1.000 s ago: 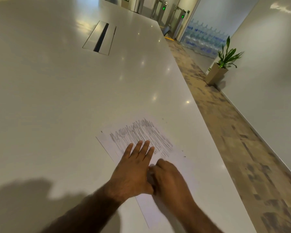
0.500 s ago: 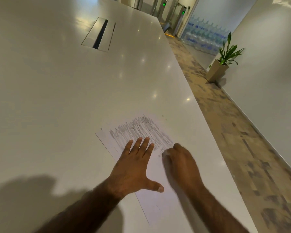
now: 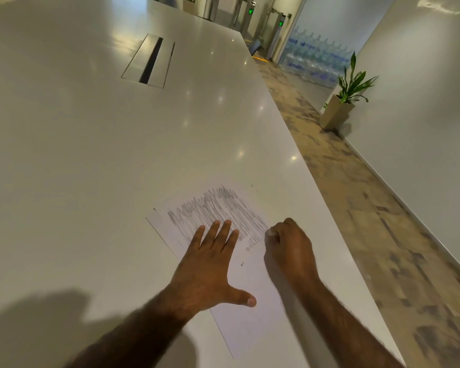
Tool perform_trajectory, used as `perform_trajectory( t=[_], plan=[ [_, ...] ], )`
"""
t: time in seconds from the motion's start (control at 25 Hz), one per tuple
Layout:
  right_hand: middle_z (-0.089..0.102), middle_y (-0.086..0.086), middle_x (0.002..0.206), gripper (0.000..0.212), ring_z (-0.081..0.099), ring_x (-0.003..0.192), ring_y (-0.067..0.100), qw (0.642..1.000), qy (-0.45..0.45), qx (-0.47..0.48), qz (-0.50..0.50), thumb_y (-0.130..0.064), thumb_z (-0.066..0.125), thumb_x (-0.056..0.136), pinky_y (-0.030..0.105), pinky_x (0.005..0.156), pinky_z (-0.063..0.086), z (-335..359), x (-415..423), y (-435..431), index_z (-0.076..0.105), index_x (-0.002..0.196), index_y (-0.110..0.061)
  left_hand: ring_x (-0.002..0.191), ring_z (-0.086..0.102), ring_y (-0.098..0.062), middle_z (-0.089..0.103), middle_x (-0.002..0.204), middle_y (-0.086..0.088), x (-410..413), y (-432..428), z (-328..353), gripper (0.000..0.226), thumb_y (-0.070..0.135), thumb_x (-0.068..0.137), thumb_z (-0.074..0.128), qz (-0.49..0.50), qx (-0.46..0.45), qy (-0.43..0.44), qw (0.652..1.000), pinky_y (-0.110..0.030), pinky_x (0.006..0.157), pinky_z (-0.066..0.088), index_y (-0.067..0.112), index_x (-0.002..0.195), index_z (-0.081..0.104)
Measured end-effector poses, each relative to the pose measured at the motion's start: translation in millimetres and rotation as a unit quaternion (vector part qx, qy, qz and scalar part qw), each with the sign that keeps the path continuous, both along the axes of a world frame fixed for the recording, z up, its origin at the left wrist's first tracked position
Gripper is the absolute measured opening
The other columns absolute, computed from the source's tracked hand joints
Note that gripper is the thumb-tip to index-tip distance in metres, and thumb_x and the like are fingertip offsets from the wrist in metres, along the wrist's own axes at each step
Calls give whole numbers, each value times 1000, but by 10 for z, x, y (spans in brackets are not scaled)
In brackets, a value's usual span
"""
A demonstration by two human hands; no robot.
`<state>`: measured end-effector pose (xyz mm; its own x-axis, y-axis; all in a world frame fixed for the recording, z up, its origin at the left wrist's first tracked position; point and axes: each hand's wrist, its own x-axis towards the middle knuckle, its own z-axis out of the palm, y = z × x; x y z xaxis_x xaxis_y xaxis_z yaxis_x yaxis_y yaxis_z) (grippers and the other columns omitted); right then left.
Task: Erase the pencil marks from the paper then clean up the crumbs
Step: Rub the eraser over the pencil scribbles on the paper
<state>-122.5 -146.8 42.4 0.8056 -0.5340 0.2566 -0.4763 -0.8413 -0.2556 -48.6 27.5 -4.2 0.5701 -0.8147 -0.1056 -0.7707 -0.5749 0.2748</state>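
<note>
A white sheet of paper (image 3: 252, 322) lies near the right edge of the white table (image 3: 91, 155). Grey pencil scribbles (image 3: 218, 211) cover its far half. My left hand (image 3: 210, 266) lies flat on the paper with fingers spread, their tips on the near part of the scribbles. My right hand (image 3: 290, 248) is curled at the right end of the scribbles, pinching a small pale eraser (image 3: 270, 232) against the paper; only a sliver of the eraser shows. A few dark crumbs (image 3: 242, 264) lie on the paper between my hands.
The table's right edge (image 3: 319, 192) runs close beside my right hand, with carpeted floor beyond. A recessed cable hatch (image 3: 150, 61) sits far up the table. A potted plant (image 3: 343, 102) stands by the right wall, water bottles (image 3: 316, 59) behind it.
My right hand has moved from beside my left thumb away to the right end of the scribbles. My left thumb has spread out. My left hand stays flat on the paper.
</note>
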Motion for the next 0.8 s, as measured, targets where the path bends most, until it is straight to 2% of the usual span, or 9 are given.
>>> perform_trajectory(
  t=[0.08,0.16,0.2,0.28,0.36,0.48,0.6,0.72,0.8],
  plan=[
    [41,-11,67,30,40,60,8,996,29,-10,83,-6,59,83,12,53,21,-52,-129,410,46,61,-22,147,-39,-25,-41,159,-1,-11,5,-33,134,102,68,36,2,-6,-2,1000,-49,121,-21,24,157,-27],
    [42,-10,64,28,36,61,8,984,50,-32,167,-3,64,72,14,56,20,-101,-268,628,46,59,-22,148,-37,-25,-38,162,-3,4,-5,-55,129,97,74,39,1,-13,-12,1000,-51,123,-16,24,158,-25],
    [48,-7,65,25,42,61,9,984,61,-29,167,-4,67,74,15,57,24,-79,-205,554,52,61,-20,148,-37,-25,-39,161,-3,17,-6,-52,130,98,72,39,0,-11,-9,1000,-51,123,-16,24,158,-25],
    [58,-2,71,15,56,63,13,996,32,-34,80,-12,70,86,14,56,29,-67,34,187,66,71,-16,147,-38,-26,-43,157,-1,29,-10,-23,135,103,65,34,-4,2,3,1000,-51,122,-19,24,156,-28],
    [56,-3,74,19,59,65,13,1000,0,-15,7,-18,65,93,9,55,27,-10,163,-9,63,74,-15,145,-40,-26,-46,155,0,17,-12,4,136,104,63,32,-1,7,6,1000,-51,121,-21,25,154,-31],
    [48,-7,68,26,47,62,9,995,32,-7,94,-8,65,83,17,52,29,-80,-61,409,52,63,-19,145,-40,-26,-44,157,-1,8,-9,-16,132,100,70,37,-2,-1,0,1000,-51,122,-20,25,154,-31],
    [48,-9,66,20,39,61,7,982,68,-41,171,-9,67,77,19,55,28,-137,-198,552,58,64,-21,148,-37,-27,-39,161,-3,30,-11,-65,128,97,75,38,-3,-9,-12,1000,-51,123,-17,24,158,-26],
    [51,-9,72,23,47,61,8,998,32,-34,35,-15,60,90,18,55,30,-76,162,26,60,68,-19,146,-39,-27,-44,156,-2,21,-10,-2,136,104,64,33,-4,4,2,1000,-50,120,-23,24,156,-29],
    [48,-7,71,29,50,62,11,1000,-7,4,7,-13,60,91,23,55,35,-26,230,-81,51,65,-21,144,-41,-27,-46,154,-2,1,4,29,137,104,64,33,-2,4,3,1000,-48,117,-27,23,154,-31]
  ],
)
